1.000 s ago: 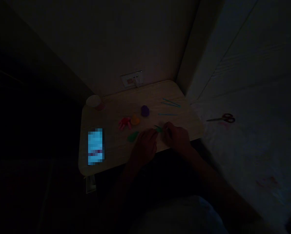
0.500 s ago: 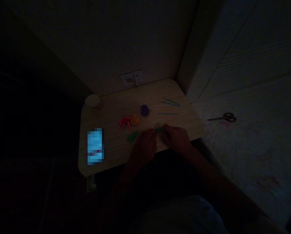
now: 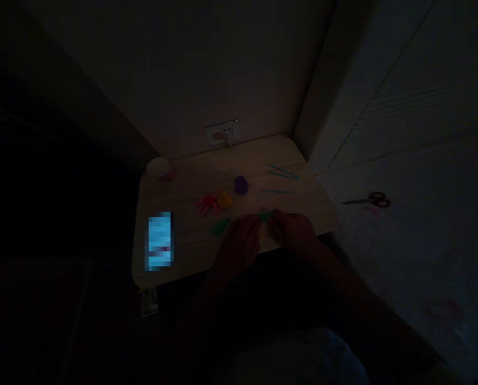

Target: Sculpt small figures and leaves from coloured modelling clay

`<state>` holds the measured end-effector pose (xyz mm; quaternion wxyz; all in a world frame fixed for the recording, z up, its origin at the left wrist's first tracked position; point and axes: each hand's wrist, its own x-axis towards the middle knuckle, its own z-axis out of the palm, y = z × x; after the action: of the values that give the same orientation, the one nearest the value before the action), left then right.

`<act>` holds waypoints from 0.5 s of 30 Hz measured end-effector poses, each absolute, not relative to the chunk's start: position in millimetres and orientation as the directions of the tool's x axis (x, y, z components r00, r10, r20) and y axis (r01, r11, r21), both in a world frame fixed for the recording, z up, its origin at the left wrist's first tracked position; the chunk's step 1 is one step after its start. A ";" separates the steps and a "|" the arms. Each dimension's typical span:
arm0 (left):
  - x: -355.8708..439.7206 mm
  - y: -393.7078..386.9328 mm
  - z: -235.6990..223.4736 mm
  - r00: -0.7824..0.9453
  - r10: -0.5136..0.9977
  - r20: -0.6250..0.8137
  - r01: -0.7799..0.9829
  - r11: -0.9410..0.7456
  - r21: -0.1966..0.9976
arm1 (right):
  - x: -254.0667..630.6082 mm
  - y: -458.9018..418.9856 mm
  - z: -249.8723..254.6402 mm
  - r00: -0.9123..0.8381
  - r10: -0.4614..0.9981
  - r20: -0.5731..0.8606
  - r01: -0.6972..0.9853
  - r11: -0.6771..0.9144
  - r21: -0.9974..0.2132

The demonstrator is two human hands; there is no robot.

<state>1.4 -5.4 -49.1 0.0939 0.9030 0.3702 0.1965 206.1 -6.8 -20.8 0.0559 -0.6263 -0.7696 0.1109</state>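
The scene is very dark. Near the front edge of a small wooden table (image 3: 183,262), my left hand (image 3: 241,240) and my right hand (image 3: 295,230) meet at a small green piece (image 3: 265,216), which looks like modelling clay. My right thumb and fingers pinch its right end. The curled fingers of my left hand close on its left side, partly hiding it. A flat green leaf-shaped piece (image 3: 221,226) lies just left of my left hand. Farther back are a pink-red piece with finger-like strips (image 3: 209,203), an orange piece (image 3: 224,199) and a purple lump (image 3: 241,185).
Several thin blue sticks (image 3: 279,191) lie at the back right of the table. A lit phone (image 3: 159,240) is at the left, and a pale cup (image 3: 159,167) at the back left. Scissors (image 3: 377,200) rest on the pale surface to the right. A wall socket (image 3: 221,132) is behind.
The view has shifted slightly. Both hands stay together at the small green piece, whose pointed left end now shows less beyond the fingers. The other things have not moved.
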 end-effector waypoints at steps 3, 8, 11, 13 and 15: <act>1.6 -5.7 -49.2 0.645 0.708 0.288 0.639 -0.707 0.305 | 206.2 -6.3 -22.8 -0.239 0.970 -0.038 0.946 0.224 -0.233; 1.8 -5.3 -47.2 0.640 0.711 0.291 0.633 -0.703 0.324 | 205.5 -7.2 -27.0 -0.253 0.967 -0.046 0.941 0.234 -0.244; 2.0 -4.9 -46.7 0.639 0.710 0.296 0.632 -0.704 0.325 | 205.3 -9.4 -30.2 -0.208 0.978 -0.020 0.946 0.196 -0.259; 2.1 -4.6 -46.6 0.643 0.708 0.292 0.631 -0.706 0.321 | 204.7 -12.9 -32.7 -0.166 0.986 0.022 0.939 0.165 -0.303; 1.9 -4.6 -46.8 0.646 0.707 0.287 0.629 -0.707 0.323 | 205.1 -17.6 -35.0 -0.115 0.991 0.068 0.923 0.132 -0.361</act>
<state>1.9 -4.6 -46.8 0.0975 0.9021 0.3704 0.1989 205.1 -17.6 -35.0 0.1473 -0.6489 -0.7376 0.1149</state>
